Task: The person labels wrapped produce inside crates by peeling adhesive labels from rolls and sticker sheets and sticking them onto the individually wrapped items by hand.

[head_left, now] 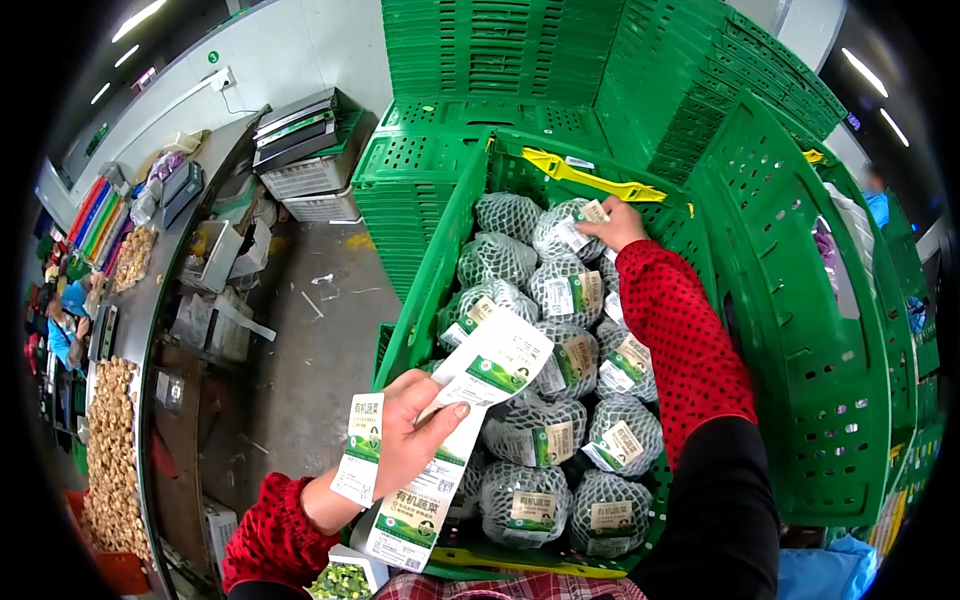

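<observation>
A green crate (pixel 425 300) with yellow handles holds several net-wrapped round packs, many bearing green and white labels. My left hand (pixel 405 430) is closed around a strip of printed labels (pixel 490 365), which hangs over the crate's left side. At the crate's far end, my right hand (pixel 617 226) touches a label on a netted pack (pixel 562 232), fingers bent together at the label's edge. Whether that label is fully stuck down cannot be made out.
Green crates (pixel 405 220) are stacked behind and to the left, with a tall crate wall (pixel 800 330) on the right. Farther left, a long table (pixel 190 230) bears many small brown items (pixel 110 450). A person in blue (pixel 65 335) is at the far left.
</observation>
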{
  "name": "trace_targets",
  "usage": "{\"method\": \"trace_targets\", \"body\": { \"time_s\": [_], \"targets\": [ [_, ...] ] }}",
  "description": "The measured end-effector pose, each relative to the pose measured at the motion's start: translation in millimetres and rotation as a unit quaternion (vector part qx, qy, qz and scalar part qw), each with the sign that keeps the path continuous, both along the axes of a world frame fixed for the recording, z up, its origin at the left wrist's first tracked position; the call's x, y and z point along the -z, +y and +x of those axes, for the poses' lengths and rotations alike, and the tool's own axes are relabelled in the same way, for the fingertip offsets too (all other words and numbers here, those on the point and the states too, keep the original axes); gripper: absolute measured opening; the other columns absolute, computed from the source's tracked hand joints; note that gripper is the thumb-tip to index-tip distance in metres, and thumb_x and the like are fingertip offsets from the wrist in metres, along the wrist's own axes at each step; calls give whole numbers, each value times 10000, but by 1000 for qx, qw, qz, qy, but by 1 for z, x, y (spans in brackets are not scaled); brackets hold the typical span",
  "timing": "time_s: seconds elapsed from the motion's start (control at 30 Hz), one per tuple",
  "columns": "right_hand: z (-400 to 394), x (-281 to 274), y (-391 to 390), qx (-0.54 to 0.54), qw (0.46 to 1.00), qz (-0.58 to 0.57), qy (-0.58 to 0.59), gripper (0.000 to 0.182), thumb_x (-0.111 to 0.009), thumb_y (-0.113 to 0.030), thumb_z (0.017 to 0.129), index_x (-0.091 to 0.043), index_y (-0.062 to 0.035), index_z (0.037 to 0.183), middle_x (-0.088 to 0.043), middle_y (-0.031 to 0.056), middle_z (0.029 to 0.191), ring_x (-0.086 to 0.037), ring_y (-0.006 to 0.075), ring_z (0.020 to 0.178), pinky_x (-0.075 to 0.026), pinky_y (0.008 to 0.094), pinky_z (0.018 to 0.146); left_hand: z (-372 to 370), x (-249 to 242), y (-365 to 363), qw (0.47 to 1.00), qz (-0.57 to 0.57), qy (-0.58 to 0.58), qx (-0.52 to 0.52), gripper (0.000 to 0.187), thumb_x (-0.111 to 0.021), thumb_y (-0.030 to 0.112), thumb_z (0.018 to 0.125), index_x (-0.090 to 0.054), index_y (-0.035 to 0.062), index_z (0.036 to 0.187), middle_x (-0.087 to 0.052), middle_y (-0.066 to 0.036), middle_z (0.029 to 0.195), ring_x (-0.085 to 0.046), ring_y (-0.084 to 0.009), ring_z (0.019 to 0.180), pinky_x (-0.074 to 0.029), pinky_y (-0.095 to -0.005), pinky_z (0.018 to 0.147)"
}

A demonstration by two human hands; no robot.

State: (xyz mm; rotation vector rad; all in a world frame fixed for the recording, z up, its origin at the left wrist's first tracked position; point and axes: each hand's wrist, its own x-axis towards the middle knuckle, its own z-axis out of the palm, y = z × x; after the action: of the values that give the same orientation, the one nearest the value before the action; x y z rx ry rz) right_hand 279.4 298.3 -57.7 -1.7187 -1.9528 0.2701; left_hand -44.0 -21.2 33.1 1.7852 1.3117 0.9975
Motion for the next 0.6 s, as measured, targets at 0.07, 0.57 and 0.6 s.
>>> {"method": "trace_targets", "body": {
  "time_s": [0.07, 0.57, 0.6],
  "targets": [
    [-25, -33, -29, 134, 981, 33, -137, 761, -872, -414, 573, -520, -13, 1115, -628, 210, 951, -626, 385, 920, -506, 434, 792, -2, 2, 1, 1000, 24, -4, 12, 207, -629, 115, 888, -626, -4, 1057, -566, -109, 848, -570, -204, 730, -439, -322, 604],
    [-106, -107, -237, -387, 824, -229, 345, 180, -705, -74, 831, -625, 10, 969, -648, 12, 806, -571, 47, 754, -481, 238, 658, 4, 2, 0, 990, 134, 35, -2, 198, -691, 123, 812, -660, 24, 981, -546, -154, 1104, -537, -282, 1025, -463, -349, 800],
    [-107, -105, -247, -386, 821, -235, 350, 175, -701, -75, 833, -624, 8, 967, -651, 19, 789, -572, 50, 720, -482, 243, 632, 1, -3, -3, 982, 155, 104, 12, 205, -726, 125, 762, -647, -3, 901, -468, -156, 1312, -478, -330, 1168, -379, -415, 974]
  ]
}}
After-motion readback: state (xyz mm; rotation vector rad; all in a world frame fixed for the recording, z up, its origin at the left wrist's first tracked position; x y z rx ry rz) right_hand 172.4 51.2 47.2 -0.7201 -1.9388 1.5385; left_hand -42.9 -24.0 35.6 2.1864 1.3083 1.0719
